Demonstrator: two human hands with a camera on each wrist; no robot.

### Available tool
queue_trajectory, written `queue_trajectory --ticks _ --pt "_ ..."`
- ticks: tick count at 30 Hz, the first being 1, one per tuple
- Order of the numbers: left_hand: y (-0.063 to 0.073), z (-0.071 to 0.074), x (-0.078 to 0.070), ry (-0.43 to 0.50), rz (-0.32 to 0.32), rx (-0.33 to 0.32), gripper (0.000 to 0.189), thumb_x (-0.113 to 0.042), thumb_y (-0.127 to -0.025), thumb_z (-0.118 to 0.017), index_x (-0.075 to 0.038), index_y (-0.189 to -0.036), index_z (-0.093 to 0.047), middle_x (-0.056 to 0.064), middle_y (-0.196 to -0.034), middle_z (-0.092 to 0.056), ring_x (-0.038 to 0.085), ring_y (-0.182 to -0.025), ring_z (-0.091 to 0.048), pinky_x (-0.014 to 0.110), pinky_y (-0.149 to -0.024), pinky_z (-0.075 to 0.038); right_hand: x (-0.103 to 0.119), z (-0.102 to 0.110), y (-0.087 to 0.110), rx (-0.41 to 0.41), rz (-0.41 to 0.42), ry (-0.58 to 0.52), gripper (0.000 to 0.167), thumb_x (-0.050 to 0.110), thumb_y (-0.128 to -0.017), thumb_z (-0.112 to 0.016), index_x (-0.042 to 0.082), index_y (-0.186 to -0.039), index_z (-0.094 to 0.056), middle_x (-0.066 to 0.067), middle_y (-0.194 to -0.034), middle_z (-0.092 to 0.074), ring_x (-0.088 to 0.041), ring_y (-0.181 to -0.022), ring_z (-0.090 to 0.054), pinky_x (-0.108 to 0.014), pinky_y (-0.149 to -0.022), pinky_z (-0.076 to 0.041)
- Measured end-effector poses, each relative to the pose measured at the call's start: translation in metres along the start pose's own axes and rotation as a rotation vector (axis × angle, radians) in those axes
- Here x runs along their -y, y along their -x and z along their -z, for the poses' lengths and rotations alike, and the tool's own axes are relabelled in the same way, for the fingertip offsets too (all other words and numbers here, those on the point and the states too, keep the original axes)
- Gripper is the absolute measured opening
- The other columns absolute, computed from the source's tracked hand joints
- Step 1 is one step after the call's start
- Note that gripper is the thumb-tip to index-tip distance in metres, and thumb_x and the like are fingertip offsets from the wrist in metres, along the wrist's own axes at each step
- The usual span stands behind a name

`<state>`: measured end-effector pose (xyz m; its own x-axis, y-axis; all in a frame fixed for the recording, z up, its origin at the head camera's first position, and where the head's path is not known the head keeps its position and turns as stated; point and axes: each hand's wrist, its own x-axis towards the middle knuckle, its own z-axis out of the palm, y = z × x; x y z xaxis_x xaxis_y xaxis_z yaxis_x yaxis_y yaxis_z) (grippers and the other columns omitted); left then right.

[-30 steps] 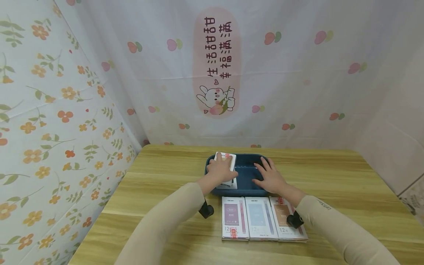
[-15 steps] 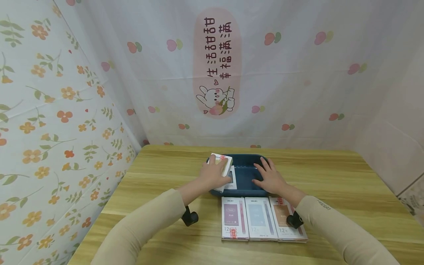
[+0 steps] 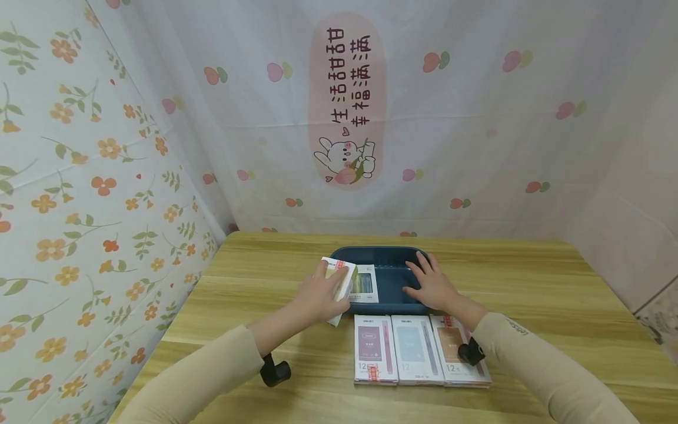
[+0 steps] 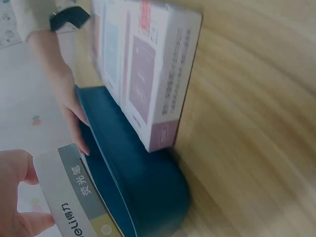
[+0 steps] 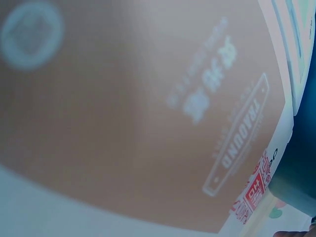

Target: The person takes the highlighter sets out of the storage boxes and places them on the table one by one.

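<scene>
My left hand (image 3: 316, 294) grips a white box of highlighters (image 3: 344, 268) by its sides, tilted over the left end of a dark blue plastic basket (image 3: 404, 308). In the left wrist view, thumb and fingers pinch this highlighter box (image 4: 74, 192) near the basket's wall (image 4: 143, 182). Another white box (image 3: 369, 284) lies inside at the left, and colourful pens show through its window. My right hand (image 3: 434, 287) has its fingers spread over the basket's right end and holds nothing.
In front of the basket, three white pen boxes stand side by side: purple-labelled (image 3: 371, 347), pale blue-labelled (image 3: 413, 347) and brown-labelled (image 3: 450, 341). The brown label (image 5: 128, 108) fills the right wrist view. A printed curtain (image 3: 477, 147) hangs behind the wooden table (image 3: 265, 265).
My left hand has lifted the highlighter box from the basket's left end and moved it left and towards me, uncovering the box beneath. My right hand has stayed in place.
</scene>
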<state>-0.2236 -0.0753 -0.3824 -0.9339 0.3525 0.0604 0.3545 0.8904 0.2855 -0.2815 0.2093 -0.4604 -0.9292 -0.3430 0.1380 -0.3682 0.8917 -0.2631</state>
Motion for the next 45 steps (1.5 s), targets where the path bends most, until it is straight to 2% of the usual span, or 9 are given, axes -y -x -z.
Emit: queue_trajectory --ticks 4,8,10,15,23,27,30,38,45 --pt "0.015 0.004 0.001 0.015 -0.015 -0.023 0.066 -0.034 -0.073 -0.058 -0.021 -0.136 -0.044 0.022 -0.136 -0.033 0.039 -0.099 -0.049 0.048 -0.079 -0.043 0.001 0.001 0.000 0.021 -0.016 0.018 0.066 0.037 -0.086 -0.057 0.002 -0.138 -0.036 -0.027 -0.147 -0.017 -0.048 -0.133 -0.009 -0.063 -0.096 -0.029" --pt "0.025 0.005 0.004 0.022 0.015 -0.033 0.067 -0.034 -0.072 -0.058 -0.022 -0.136 -0.043 0.020 -0.137 -0.033 0.039 -0.099 -0.049 0.045 -0.076 -0.044 0.000 0.000 0.000 0.019 -0.022 0.000 0.067 0.037 -0.086 -0.058 0.001 -0.138 -0.036 -0.026 -0.147 -0.016 -0.048 -0.133 -0.008 -0.064 -0.095 -0.028" --pt "0.029 0.004 0.006 0.025 0.032 -0.037 0.068 -0.034 -0.071 -0.058 -0.023 -0.137 -0.043 0.019 -0.137 -0.033 0.039 -0.097 -0.050 0.045 -0.073 -0.044 -0.002 0.000 0.000 0.018 -0.023 -0.004 0.067 0.036 -0.085 -0.058 0.001 -0.138 -0.036 -0.027 -0.147 -0.016 -0.048 -0.133 -0.008 -0.065 -0.095 -0.027" --pt "0.041 -0.004 0.013 0.040 0.060 -0.038 0.066 -0.033 -0.073 -0.060 -0.025 -0.136 -0.044 0.019 -0.137 -0.033 0.039 -0.103 -0.049 0.050 -0.079 -0.043 -0.003 0.001 -0.001 0.019 -0.033 0.003 0.067 0.037 -0.086 -0.058 0.002 -0.139 -0.035 -0.025 -0.148 -0.015 -0.047 -0.133 -0.007 -0.065 -0.096 -0.026" --pt "0.059 -0.013 0.032 0.029 0.120 -0.041 0.065 -0.029 -0.071 -0.060 -0.021 -0.134 -0.047 0.023 -0.135 -0.036 0.042 -0.097 -0.051 0.050 -0.070 -0.045 0.000 0.003 -0.001 0.024 -0.041 0.003 0.068 0.038 -0.086 -0.058 0.002 -0.139 -0.035 -0.026 -0.148 -0.015 -0.047 -0.134 -0.006 -0.065 -0.096 -0.026" --pt "0.066 -0.020 0.039 0.019 0.140 -0.016 0.064 -0.031 -0.072 -0.060 -0.021 -0.134 -0.046 0.022 -0.134 -0.036 0.041 -0.099 -0.050 0.051 -0.072 -0.045 -0.001 0.003 -0.001 0.021 -0.040 0.004 0.067 0.037 -0.086 -0.058 0.002 -0.139 -0.035 -0.026 -0.148 -0.015 -0.047 -0.134 -0.006 -0.065 -0.097 -0.024" --pt "0.070 -0.028 0.041 0.009 0.153 0.029 0.065 -0.035 -0.073 -0.060 -0.021 -0.135 -0.046 0.022 -0.134 -0.036 0.042 -0.098 -0.050 0.050 -0.070 -0.045 0.000 0.004 -0.002 0.019 -0.032 0.002 0.067 0.037 -0.086 -0.058 0.002 -0.138 -0.036 -0.026 -0.148 -0.016 -0.048 -0.133 -0.007 -0.065 -0.097 -0.025" --pt "0.076 -0.055 0.036 -0.017 0.103 0.137 0.068 -0.039 -0.072 -0.058 -0.019 -0.136 -0.044 0.024 -0.132 -0.037 0.037 -0.085 -0.051 0.044 -0.058 -0.043 0.001 0.002 -0.001 0.036 -0.033 0.000 0.068 0.038 -0.086 -0.057 0.002 -0.139 -0.035 -0.026 -0.148 -0.014 -0.047 -0.134 -0.006 -0.064 -0.097 -0.025" --pt "0.078 -0.066 0.027 -0.022 0.063 0.130 0.067 -0.037 -0.071 -0.060 -0.017 -0.133 -0.047 0.023 -0.127 -0.037 0.034 -0.079 -0.049 0.042 -0.054 -0.040 0.001 0.001 -0.001 0.035 -0.033 -0.003 0.068 0.037 -0.086 -0.057 0.002 -0.139 -0.035 -0.026 -0.148 -0.015 -0.048 -0.134 -0.006 -0.065 -0.096 -0.026"
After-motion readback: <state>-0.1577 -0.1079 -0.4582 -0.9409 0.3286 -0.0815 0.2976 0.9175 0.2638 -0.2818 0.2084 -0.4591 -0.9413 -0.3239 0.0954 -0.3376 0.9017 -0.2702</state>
